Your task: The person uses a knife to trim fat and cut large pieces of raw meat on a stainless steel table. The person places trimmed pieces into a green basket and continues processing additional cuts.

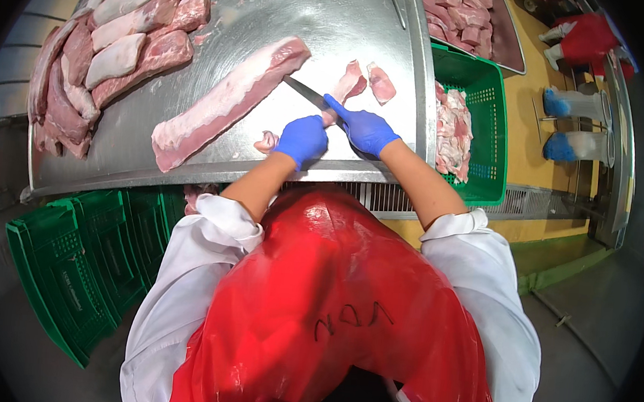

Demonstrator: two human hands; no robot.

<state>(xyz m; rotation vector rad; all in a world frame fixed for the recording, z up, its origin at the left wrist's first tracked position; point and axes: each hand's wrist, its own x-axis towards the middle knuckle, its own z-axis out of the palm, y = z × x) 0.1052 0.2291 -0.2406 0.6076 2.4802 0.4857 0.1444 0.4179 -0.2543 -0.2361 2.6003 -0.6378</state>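
My right hand, in a blue glove, grips a knife, its index finger stretched along the tool. The blade points up and to the left, its tip close to a long pork loin lying slantwise on the metal table. My left hand, also blue-gloved, is closed at the near end of a narrow strip of meat, which runs under the knife. Its fingertips are partly hidden. A small flat meat piece lies right of the strip, and a scrap rests beside my left hand.
Several pork loins are piled at the table's left. Off the right edge, a green crate holds pale trimmings, with a metal tray of meat chunks behind it. Green crates stand below left. Another person's red apron shows far right.
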